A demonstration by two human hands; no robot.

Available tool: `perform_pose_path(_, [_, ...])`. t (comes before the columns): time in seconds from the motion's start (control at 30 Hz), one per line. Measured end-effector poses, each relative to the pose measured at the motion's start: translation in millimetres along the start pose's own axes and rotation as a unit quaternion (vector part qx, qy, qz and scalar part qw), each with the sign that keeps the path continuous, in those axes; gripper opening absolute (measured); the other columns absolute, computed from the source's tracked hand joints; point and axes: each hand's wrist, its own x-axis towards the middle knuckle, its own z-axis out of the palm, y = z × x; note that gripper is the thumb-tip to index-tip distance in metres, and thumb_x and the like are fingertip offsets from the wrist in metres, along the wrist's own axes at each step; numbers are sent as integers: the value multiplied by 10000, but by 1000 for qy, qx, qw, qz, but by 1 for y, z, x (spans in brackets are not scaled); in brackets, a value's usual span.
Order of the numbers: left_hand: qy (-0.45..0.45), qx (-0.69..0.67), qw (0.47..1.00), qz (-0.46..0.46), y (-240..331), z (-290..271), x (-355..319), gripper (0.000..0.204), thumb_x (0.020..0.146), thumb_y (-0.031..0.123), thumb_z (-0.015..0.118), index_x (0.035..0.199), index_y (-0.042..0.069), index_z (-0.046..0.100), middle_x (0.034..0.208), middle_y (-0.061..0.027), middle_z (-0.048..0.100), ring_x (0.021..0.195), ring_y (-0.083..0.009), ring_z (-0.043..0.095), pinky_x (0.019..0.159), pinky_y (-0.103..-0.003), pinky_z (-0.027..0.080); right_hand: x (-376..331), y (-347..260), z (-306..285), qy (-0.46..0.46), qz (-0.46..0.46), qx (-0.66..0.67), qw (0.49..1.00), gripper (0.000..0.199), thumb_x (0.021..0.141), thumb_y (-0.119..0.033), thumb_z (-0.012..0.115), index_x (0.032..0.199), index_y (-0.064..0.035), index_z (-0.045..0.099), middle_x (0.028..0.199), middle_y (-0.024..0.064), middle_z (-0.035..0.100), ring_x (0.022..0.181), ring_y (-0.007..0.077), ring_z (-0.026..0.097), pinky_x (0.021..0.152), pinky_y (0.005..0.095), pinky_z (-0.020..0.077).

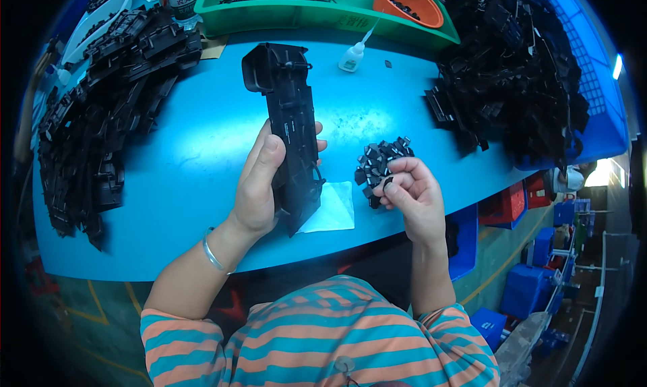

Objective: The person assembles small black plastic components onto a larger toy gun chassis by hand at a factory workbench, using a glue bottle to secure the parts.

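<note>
Head view: left hand (259, 185) holds housing (290, 127).

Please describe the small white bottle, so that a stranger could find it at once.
Look at the far edge of the blue table, before the green tray. The white bottle lies there, right of the long black part; its thin nozzle and pale colour set it apart.

1. A blue bench (189, 151) fills the middle of the view.
2. Below it lies a greenish floor (87, 333) with yellow lines.
3. Blue crates (532, 286) stand on the floor at right.
4. Bright light (600, 173) glares at far right.
</note>
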Motion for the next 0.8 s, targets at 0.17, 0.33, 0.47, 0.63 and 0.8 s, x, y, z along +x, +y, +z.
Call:
perform_pose_path(0.17, [-1, -1, 1000, 4, 0, 1, 1, 644, 968, 532, 359, 1386, 42, 343, 1274, -147, 505, 1141, -202, 532, 946, -335, 436, -9, 4, 1, -42, -78, -80, 993, 136, 863, 42, 608, 995, 27, 638, 889, 71, 645, 757, 101, 598, 651, 220, 479])
perform_pose_path(0.33, [4, -9, 1000, 4, 1, 0, 1, 630, 974, 509, 367, 1382, 30, 343, 1268, -142, 503, 1135, -199, 533, 947, -330, 432, -17, -10, 15, -62, -140, -332, 931, 225, 809, 65, 589, 1020, 14, 647, 824, 89, 602, 737, 167, 583, 637, 272, 457])
perform_pose_path(0.47, [-5, -14, 1000, 9, 1, -1, 3, 624, 977, 500, 367, 1381, 25, 342, 1259, -136, 502, 1136, -198, 531, 947, -325, 429, -22, -2, 21, -75, -252, -518, 814, 146, 745, 17, 641, 883, -24, 622, 820, 103, 597, 723, 256, 603, 596, 336, 475])
perform_pose_path(0.63, [1, -9, 1000, 10, 1, -1, 1, 622, 976, 507, 366, 1371, 26, 354, 1243, -134, 508, 1137, -198, 534, 940, -322, 435, -26, -3, 29, -106, -267, -586, 758, 171, 714, 20, 630, 878, -26, 627, 817, 87, 597, 715, 229, 606, 584, 329, 488])
perform_pose_path(0.8, [-2, -3, 1000, 16, 2, 0, 1, 622, 975, 515, 368, 1360, 27, 368, 1230, -133, 516, 1133, -194, 537, 912, -308, 454, -24, 0, 36, -130, -310, -591, 733, 193, 698, 22, 630, 887, -16, 629, 814, 86, 597, 686, 232, 608, 588, 327, 500])
